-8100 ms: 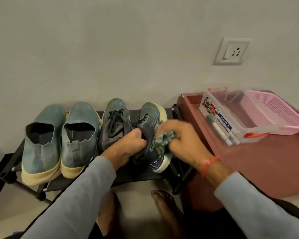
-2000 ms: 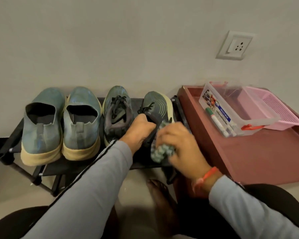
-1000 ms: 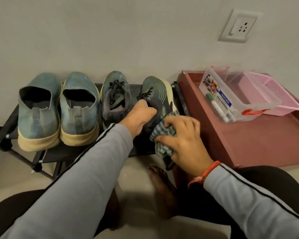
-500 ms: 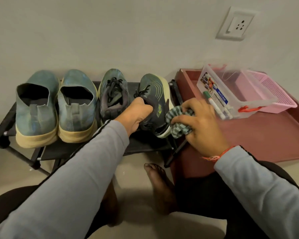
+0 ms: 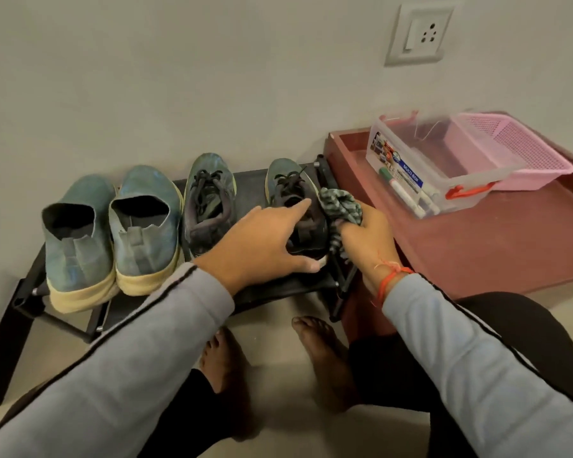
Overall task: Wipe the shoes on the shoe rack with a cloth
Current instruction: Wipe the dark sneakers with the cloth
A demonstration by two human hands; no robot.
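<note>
sleeves [image 5: 153, 368]: grey, black piping | right wrist: red thread [image 5: 389, 279] | feet [image 5: 325, 355]: bare

Room surround: plain wall [image 5: 212, 61], pale floor [image 5: 278, 375], low reddish-brown table [image 5: 477, 246].

The wall is painted a flat, unmarked grey-beige and lit evenly, with soft shadow only at its base. A white switch-and-socket plate [image 5: 419, 34] is mounted on the wall, above the table. The table stands against the wall and has a raised rim. On the table, a clear plastic box [image 5: 444, 166] with red clasps holds markers; a pink mesh basket [image 5: 523, 150] touches the box's far side.
</note>
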